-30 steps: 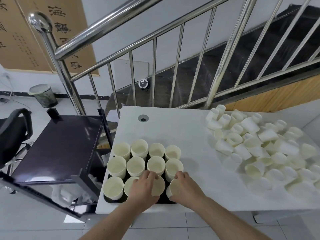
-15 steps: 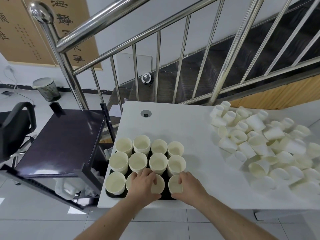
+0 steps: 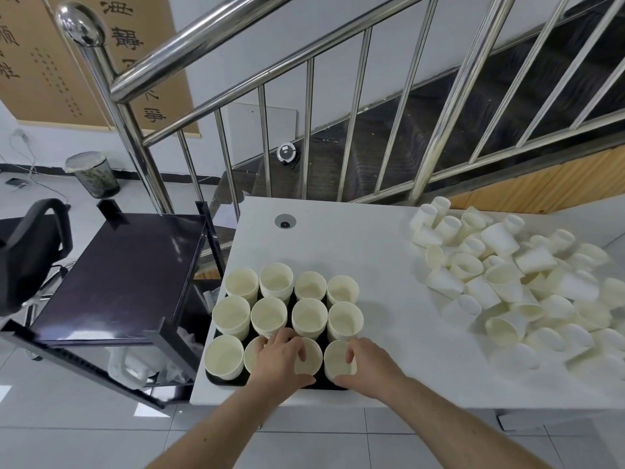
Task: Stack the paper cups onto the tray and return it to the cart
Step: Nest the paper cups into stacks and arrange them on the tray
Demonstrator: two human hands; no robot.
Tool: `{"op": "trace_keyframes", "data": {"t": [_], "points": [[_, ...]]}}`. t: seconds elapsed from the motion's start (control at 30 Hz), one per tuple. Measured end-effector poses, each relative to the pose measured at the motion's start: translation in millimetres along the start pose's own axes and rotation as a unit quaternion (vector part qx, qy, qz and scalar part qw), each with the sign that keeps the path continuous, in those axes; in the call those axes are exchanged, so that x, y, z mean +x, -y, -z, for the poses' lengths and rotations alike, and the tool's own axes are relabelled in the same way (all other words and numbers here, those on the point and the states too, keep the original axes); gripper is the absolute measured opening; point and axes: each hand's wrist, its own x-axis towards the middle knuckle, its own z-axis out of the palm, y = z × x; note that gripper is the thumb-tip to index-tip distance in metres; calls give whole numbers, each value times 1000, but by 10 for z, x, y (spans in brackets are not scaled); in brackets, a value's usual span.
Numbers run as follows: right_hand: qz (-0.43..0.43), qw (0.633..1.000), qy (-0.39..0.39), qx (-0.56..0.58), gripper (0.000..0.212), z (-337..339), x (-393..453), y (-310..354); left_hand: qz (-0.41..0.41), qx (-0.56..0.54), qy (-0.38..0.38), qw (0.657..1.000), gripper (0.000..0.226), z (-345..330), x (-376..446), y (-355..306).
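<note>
Left hand: the left hand (image 3: 282,362) lies over the near row of the tray, fingers curled over the rim of a paper cup stack (image 3: 306,355) and thumb low against its near side — it holds that stack.
Right hand: the right hand (image 3: 367,365) sits just right of the left, fingers hooked over the rim of the near-right cup stack (image 3: 336,358) and thumb at its base — gripping it.
Tray: a black tray (image 3: 216,379) rests on the near-left corner of the white table (image 3: 355,242), its near edge close to the table edge; only strips of it show between the cups.
Cups on tray: twelve upright stacks of cream paper cups, three rows of four, packed touching or nearly so; the far-left stack (image 3: 241,282) and its neighbours stand free of both hands.
Loose cups: a heap of loose paper cups (image 3: 514,275) lies on the right of the table, well apart from the tray, most on their sides.
Cart: a black cart (image 3: 125,272) stands just left of the table, its top shelf dark and glossy.
Surroundings: a steel stair railing (image 3: 236,49) rises beyond the table; a waste bin (image 3: 93,174) stands on the floor at far left; an office chair (image 3: 30,245) sits at the left edge.
</note>
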Motion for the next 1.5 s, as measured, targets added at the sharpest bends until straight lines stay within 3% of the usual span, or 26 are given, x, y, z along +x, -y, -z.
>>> {"op": "trace_keyframes", "data": {"t": [0.23,0.57,0.73,0.97,1.2,1.5], "points": [[3,1000,-16,-1,48,48,-12,21,3,18,-16,1000,44,87,-45,1],[16,997,-77,-20,31,399,-137,-65,-10,-11,-100,995,31,251,5,-271],[31,993,-110,-14,30,620,-222,-255,-30,-26,-108,993,37,317,88,-603],[42,988,-143,-33,45,1003,-370,-938,-69,-21,-82,994,50,244,345,-1341],[30,983,-177,-35,54,1403,-511,-1687,-112,-49,-78,989,36,-11,610,-2126],[-14,984,-171,-36,59,1747,-520,-2584,-140,-87,-50,985,41,-351,1051,-2944]]}}
